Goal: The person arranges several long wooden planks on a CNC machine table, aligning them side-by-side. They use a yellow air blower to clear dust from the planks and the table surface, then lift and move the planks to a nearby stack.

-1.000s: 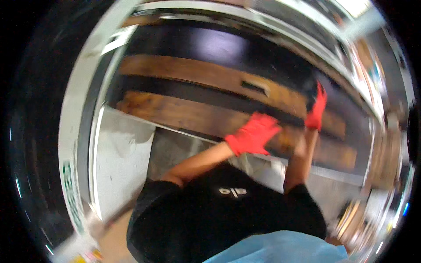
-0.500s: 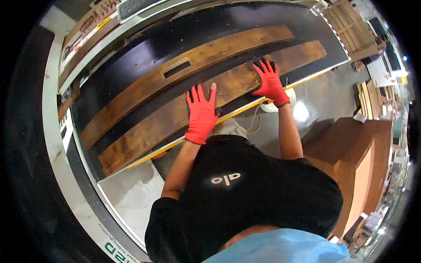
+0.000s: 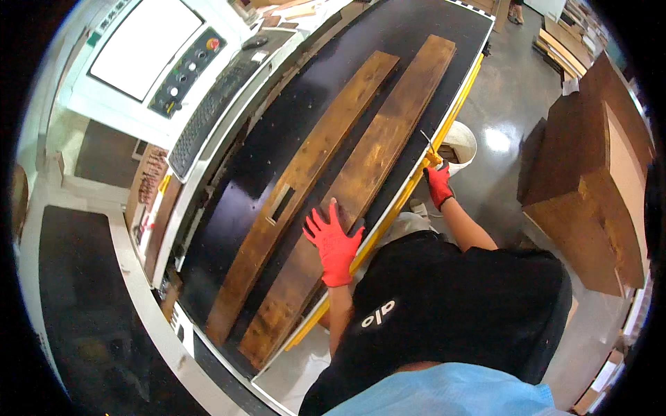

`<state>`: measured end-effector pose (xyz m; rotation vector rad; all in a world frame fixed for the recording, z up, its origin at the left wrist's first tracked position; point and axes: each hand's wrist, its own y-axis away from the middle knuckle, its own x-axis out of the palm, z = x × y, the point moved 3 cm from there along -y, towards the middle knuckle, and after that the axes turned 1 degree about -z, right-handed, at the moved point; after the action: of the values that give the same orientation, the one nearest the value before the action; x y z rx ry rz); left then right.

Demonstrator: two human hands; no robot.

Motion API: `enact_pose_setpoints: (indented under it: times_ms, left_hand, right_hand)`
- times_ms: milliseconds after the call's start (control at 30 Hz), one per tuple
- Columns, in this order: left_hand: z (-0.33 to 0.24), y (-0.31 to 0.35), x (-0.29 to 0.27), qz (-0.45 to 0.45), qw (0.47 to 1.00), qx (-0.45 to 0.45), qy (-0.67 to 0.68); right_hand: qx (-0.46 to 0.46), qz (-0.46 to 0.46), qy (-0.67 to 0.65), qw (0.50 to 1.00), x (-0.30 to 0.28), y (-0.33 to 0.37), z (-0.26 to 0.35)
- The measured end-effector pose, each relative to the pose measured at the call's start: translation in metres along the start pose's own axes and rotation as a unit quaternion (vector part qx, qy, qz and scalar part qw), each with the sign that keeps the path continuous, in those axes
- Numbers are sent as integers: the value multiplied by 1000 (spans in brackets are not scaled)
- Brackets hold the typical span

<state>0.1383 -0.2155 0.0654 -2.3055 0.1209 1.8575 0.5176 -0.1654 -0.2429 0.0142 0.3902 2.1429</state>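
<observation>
Two long brown wooden boards lie side by side on the black table [image 3: 388, 28]. My left hand [image 3: 335, 246], in a red glove with dark fingertips, rests open with spread fingers on the nearer board [image 3: 364, 163]. The farther board [image 3: 319, 149] has a rectangular cutout. At the table's yellow front rail, my right hand [image 3: 438, 186], also in a red glove, is closed around the lower part of a yellow tool with a thin rod [image 3: 433, 157], which looks like an air blow gun. Its grip is partly hidden by the fingers.
A white bucket [image 3: 461, 149] stands on the floor beside my right hand. Large brown panels or boxes [image 3: 583, 187] are to the right. Beyond the table's far left edge are a keyboard [image 3: 215, 118], a mouse [image 3: 254, 42] and a control panel [image 3: 187, 73] with knobs.
My right hand has left the nearer board and moved down to the yellow tool at the table's edge. My left hand stays on the board. The view has turned, bringing the control panel in.
</observation>
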Motion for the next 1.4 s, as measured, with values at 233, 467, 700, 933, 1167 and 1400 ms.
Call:
enact_pose_setpoints:
  times_ms: [233, 467, 700, 933, 1167, 1400]
  left_hand:
    - [-35, -57, -62, -117, 811, 107, 563]
    - [-62, -4, -168, -304, 629, 130, 703]
    - [-104, 24, -202, -345, 647, 108, 672]
    - [-124, 6, -214, -362, 662, 89, 650]
    - [-131, -1, -203, -346, 664, 104, 655]
    - [-147, -18, -217, -328, 677, 101, 651]
  right_hand:
    - [-39, 104, -175, 978, -5, -36, -16]
    - [-50, 249, -115, 960, -96, -44, 112]
    - [42, 477, -45, 877, -150, -54, 149]
    - [5, 675, -23, 737, -68, -88, 298]
    - [-71, 608, 217, 761, -21, -42, 365]
    - [-85, 660, 179, 724, 4, 12, 371]
